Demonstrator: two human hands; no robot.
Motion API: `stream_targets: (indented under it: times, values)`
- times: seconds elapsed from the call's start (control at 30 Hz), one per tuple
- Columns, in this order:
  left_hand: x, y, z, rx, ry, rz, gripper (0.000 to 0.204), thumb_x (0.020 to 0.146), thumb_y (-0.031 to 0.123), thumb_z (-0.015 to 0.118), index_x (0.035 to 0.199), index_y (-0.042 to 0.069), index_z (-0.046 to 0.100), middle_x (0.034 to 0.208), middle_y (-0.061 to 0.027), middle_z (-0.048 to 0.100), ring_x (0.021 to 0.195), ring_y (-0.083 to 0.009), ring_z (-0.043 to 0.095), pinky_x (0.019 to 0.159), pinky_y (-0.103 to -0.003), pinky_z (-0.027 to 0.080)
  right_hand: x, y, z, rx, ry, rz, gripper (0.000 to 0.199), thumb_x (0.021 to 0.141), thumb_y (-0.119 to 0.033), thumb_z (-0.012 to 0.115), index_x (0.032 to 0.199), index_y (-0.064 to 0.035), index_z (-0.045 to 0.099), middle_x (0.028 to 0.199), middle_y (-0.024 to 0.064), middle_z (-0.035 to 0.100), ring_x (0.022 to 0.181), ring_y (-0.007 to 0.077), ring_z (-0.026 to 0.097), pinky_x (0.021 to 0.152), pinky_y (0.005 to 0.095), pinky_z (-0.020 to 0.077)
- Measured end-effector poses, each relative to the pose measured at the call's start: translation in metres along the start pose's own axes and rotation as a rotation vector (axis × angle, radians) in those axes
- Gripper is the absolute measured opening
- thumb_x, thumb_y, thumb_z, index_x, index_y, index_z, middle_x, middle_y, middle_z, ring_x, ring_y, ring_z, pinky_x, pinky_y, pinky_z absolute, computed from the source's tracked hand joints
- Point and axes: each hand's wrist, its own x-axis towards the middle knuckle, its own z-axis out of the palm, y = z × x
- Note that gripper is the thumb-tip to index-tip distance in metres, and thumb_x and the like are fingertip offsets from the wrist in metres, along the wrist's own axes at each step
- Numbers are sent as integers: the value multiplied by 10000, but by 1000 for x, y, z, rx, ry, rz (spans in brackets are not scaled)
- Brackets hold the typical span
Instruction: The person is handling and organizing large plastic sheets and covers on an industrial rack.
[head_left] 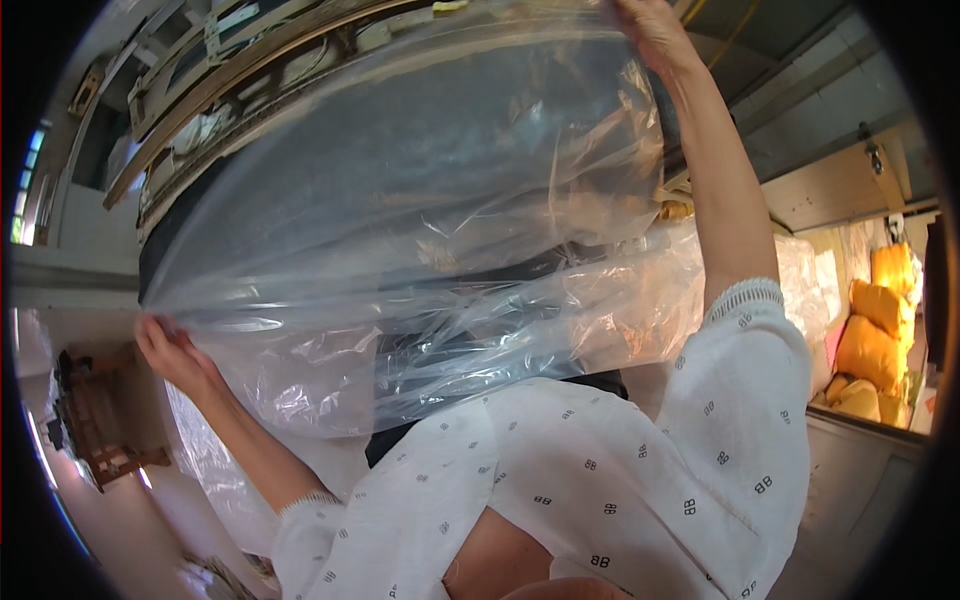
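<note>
A large sheet of clear plastic (480, 210) stretches across my front between my two hands, with creases and bright glints along its near part. At the left, my left hand (175, 355) grips the sheet's corner between closed fingers. Far up at the right, my right hand (650, 35) is raised and closed on the sheet's far edge; the top of the picture cuts off some of its fingers. Beneath the plastic lies a broad dark surface (185, 235), seen through it. The near part of the sheet hangs down against my body.
A wooden rail (190, 100) runs along the far side of the dark surface. Brown wooden furniture (100, 420) stands at the left. To the right are a wooden board (830, 190) and yellow-orange bundles (875, 350) in an opening. More crumpled plastic (805, 280) hangs beyond my right arm.
</note>
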Motion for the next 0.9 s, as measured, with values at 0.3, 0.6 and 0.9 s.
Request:
stream_targets:
  times: [0.3,0.6,0.9]
  values:
    - [115,-100,114,212,-200,75,238,797,231,655,929,34,669,884,-23,639,829,-83,547,760,-223,414,22,104,-20,-610,404,-277,176,765,-202,633,867,-59,629,756,46,650,709,131,593,679,266,451]
    - [138,-100,160,247,-285,125,271,780,252,661,944,36,669,882,-39,638,819,-105,557,753,-225,418,49,105,-29,-778,460,-171,188,709,-241,683,792,-73,679,715,35,622,677,149,578,670,287,449]
    - [149,-102,149,573,-172,203,315,725,306,682,673,51,506,644,-3,490,606,-108,469,583,-225,382,44,99,-19,-941,586,-227,411,672,-279,684,871,-3,452,992,202,418,988,320,396,881,377,337]
